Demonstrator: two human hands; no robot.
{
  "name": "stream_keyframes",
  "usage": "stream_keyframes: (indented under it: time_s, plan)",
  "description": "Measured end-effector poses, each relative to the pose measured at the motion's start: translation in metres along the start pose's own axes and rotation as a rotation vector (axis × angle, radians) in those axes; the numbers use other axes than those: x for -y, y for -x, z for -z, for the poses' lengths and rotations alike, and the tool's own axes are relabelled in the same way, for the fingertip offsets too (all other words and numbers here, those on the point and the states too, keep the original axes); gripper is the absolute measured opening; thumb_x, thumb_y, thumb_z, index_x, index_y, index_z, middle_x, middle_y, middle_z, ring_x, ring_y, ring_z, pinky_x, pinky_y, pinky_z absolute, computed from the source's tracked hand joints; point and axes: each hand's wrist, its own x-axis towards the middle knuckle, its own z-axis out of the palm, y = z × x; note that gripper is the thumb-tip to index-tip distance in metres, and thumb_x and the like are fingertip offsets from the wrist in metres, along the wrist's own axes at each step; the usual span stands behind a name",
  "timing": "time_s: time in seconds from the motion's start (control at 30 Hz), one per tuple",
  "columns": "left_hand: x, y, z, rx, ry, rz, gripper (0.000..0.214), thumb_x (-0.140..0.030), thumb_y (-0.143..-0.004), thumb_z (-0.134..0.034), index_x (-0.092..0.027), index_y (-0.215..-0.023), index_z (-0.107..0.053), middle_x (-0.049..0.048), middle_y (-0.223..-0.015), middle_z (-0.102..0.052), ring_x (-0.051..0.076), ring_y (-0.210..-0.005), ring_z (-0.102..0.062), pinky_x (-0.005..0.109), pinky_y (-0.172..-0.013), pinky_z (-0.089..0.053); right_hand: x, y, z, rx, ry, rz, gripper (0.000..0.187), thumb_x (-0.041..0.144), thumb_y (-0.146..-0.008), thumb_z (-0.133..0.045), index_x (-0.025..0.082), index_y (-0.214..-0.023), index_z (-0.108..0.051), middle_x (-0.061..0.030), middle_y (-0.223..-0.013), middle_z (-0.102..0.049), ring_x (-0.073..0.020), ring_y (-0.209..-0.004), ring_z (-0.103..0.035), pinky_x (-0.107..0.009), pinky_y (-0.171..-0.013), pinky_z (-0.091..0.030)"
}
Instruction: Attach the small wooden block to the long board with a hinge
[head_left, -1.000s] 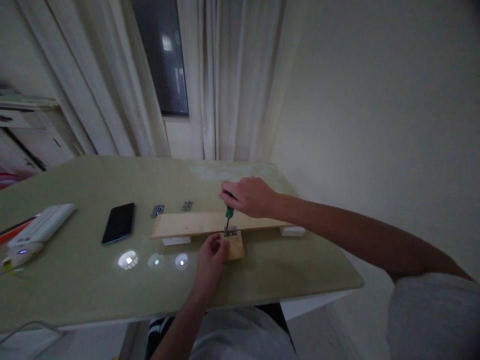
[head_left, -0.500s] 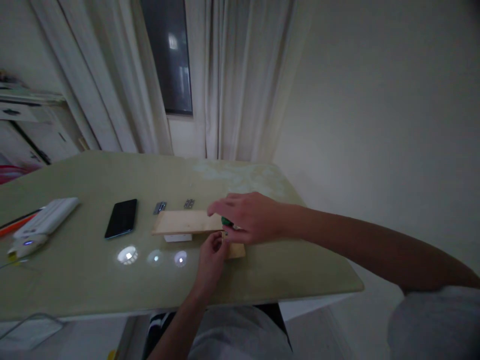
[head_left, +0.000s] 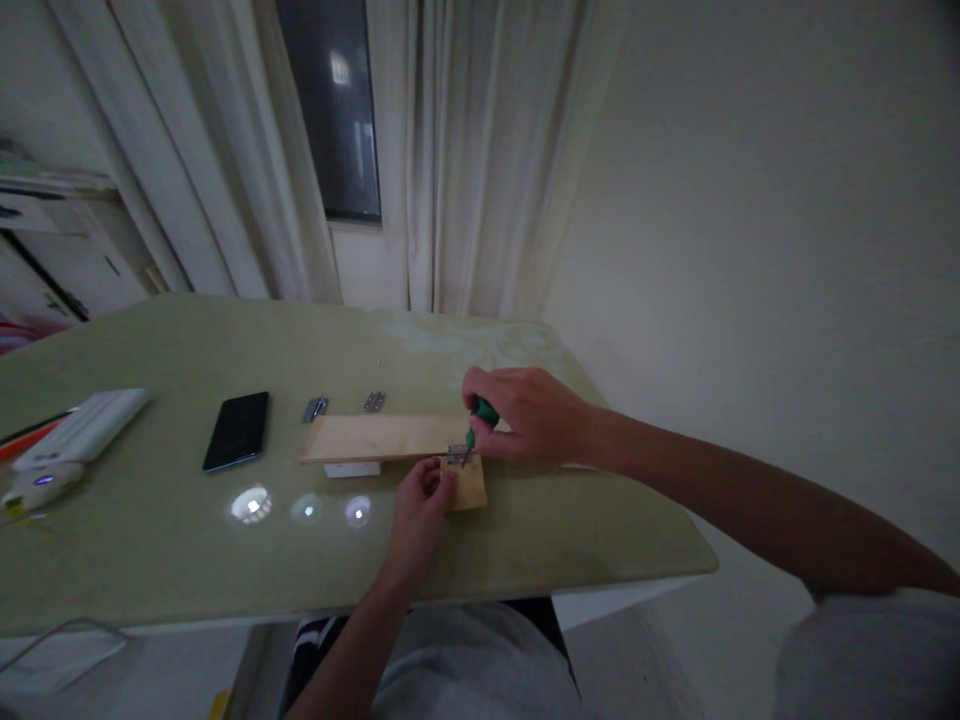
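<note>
My right hand (head_left: 521, 412) is closed around a green-handled screwdriver (head_left: 486, 411), its tip pointing down at a small metal hinge (head_left: 459, 454). The hinge lies where a long wooden board (head_left: 382, 437) meets a small wooden block (head_left: 469, 485). With fingers pinched, my left hand (head_left: 426, 500) holds the left edge of that block beside the hinge. Whether a screw sits under the tip is too small to tell. A white box (head_left: 352, 469) shows beneath the long board's front edge.
Behind the board lie two more metal hinges, a left one (head_left: 316, 408) and a right one (head_left: 375, 401). A black phone (head_left: 237, 431) rests to the left. Further left are a white power strip (head_left: 86, 428) and an orange-black object (head_left: 30, 438). The green tabletop (head_left: 247, 560) ends near my lap.
My right hand has shifted right and slightly up, tilting the screwdriver and uncovering the hinge and block. The left hand keeps its grip on the block.
</note>
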Motion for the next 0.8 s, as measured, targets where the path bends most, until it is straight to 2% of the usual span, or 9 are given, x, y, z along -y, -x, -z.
stream_keyframes:
  time_s: [0.13,0.27,0.53,0.8]
  plan:
    - [0.006,-0.002,0.0,0.009,0.006,0.002,0.054,-0.054,-0.069,-0.083,-0.014,-0.103,-0.071,0.0109,-0.089,-0.079,0.026,-0.085,-0.075,0.032,-0.074,-0.056,-0.018,0.009,0.0,-0.014,-0.011,-0.053,0.013,0.029,-0.094,-0.052,0.019,-0.102,-0.057,-0.0032,-0.086,-0.065,-0.0175,-0.075,-0.053,-0.031,-0.073,-0.037]
    - [0.009,-0.002,0.001,0.007,0.013,0.0,0.052,-0.053,-0.071,-0.082,-0.014,-0.103,-0.07,0.011,-0.091,-0.08,0.026,-0.087,-0.075,0.032,-0.073,-0.057,-0.025,0.009,-0.007,-0.003,-0.05,-0.063,0.014,0.029,-0.094,-0.052,0.019,-0.103,-0.056,-0.0027,-0.086,-0.064,-0.017,-0.074,-0.052,-0.03,-0.073,-0.037]
    - [0.007,-0.002,0.001,0.002,-0.018,-0.014,0.052,-0.052,-0.072,-0.081,-0.013,-0.104,-0.071,0.0116,-0.093,-0.08,0.024,-0.083,-0.074,0.03,-0.072,-0.056,-0.025,0.006,-0.014,-0.004,-0.082,-0.067,0.013,0.029,-0.093,-0.052,0.02,-0.102,-0.055,-0.003,-0.087,-0.064,-0.0175,-0.076,-0.052,-0.03,-0.074,-0.037]
    - [0.003,0.0,0.0,0.004,-0.005,0.0,0.05,-0.051,-0.072,-0.082,-0.015,-0.103,-0.069,0.0094,-0.088,-0.079,0.026,-0.086,-0.076,0.031,-0.073,-0.057,-0.011,0.015,-0.013,0.061,-0.103,0.042,0.012,0.027,-0.092,-0.055,0.02,-0.102,-0.056,-0.0049,-0.091,-0.065,-0.0185,-0.079,-0.053,-0.03,-0.074,-0.038]
